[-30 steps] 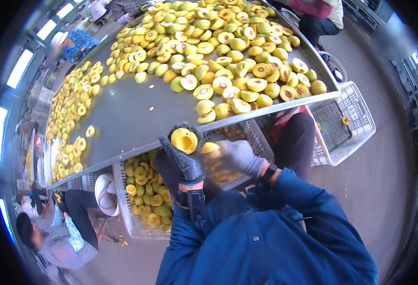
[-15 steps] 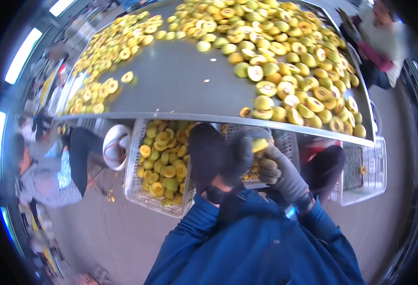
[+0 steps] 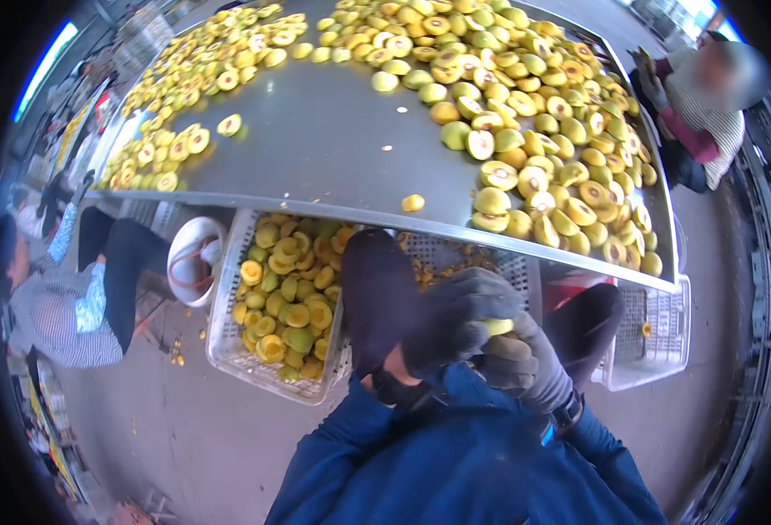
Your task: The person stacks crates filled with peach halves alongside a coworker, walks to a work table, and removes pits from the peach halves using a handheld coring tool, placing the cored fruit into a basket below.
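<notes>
Yellow-green fruit piece (image 3: 497, 326) between hands. Grey-gloved right hand (image 3: 532, 366): fingers curled around piece. Dark-gloved left hand (image 3: 451, 319): against piece, pinch not determinable, blurred. Risk: drop beneath hands, cause moist flesh slipping on gloves.

The fruit piece (image 3: 498, 326) is mostly hidden, seemingly by the blurred left hand (image 3: 462, 317).

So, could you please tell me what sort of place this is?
Probably a fruit-processing workshop: halved fruit lies heaped on a big metal table, more fills a crate beneath its edge, and other people are at its sides.
</notes>
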A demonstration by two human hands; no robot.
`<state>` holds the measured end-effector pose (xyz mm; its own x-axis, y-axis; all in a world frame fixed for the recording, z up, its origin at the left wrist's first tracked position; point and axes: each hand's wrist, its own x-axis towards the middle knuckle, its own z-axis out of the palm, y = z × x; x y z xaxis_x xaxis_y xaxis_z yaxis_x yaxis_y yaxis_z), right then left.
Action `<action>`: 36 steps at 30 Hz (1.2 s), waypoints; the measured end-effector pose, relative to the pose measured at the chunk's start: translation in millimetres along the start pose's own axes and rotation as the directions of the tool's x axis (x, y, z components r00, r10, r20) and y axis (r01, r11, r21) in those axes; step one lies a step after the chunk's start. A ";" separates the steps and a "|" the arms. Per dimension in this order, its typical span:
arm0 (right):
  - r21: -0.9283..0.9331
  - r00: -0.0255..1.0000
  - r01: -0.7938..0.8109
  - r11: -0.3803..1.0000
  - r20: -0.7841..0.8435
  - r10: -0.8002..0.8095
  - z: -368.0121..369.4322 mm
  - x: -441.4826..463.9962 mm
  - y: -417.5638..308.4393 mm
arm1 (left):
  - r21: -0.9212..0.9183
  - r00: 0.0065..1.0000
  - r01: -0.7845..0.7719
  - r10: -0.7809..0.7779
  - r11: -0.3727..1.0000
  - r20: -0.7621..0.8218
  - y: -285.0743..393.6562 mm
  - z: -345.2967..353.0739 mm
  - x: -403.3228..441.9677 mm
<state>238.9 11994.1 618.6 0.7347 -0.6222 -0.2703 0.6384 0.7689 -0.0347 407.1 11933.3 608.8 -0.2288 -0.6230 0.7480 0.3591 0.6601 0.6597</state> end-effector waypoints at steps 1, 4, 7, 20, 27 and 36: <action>0.006 0.997 0.008 1.000 -0.073 -0.008 11.9 0.8 -0.1 | 0.030 1.000 -0.011 0.010 0.999 0.028 7.3 -1.8 6.4; -0.013 0.987 -0.025 1.000 -0.161 0.022 23.2 4.3 1.0 | -0.020 1.000 -0.013 0.014 1.000 0.014 12.5 -7.2 10.9; -0.176 1.000 0.006 0.984 -0.016 -0.009 20.8 6.0 5.7 | -0.035 0.999 0.041 -0.041 0.999 0.003 13.4 -11.0 8.8; -0.007 0.990 0.119 0.993 -0.070 -0.119 25.5 -9.5 0.4 | -0.321 0.972 0.216 -0.233 0.922 -0.015 -5.1 14.8 10.9; 0.308 0.996 0.081 0.948 -0.002 -0.085 16.3 -10.1 -7.3 | 0.055 0.998 0.030 -0.033 0.998 0.050 7.8 19.8 25.7; 0.191 0.991 0.117 0.975 0.041 -0.127 15.2 7.4 0.5 | 0.010 0.988 0.072 -0.070 0.997 -0.136 5.4 13.9 5.4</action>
<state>248.1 11987.7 631.1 0.6562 -0.7207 -0.2238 0.7522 0.6482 0.1181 395.2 11939.4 617.4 -0.1286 -0.7187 0.6833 0.3328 0.6178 0.7125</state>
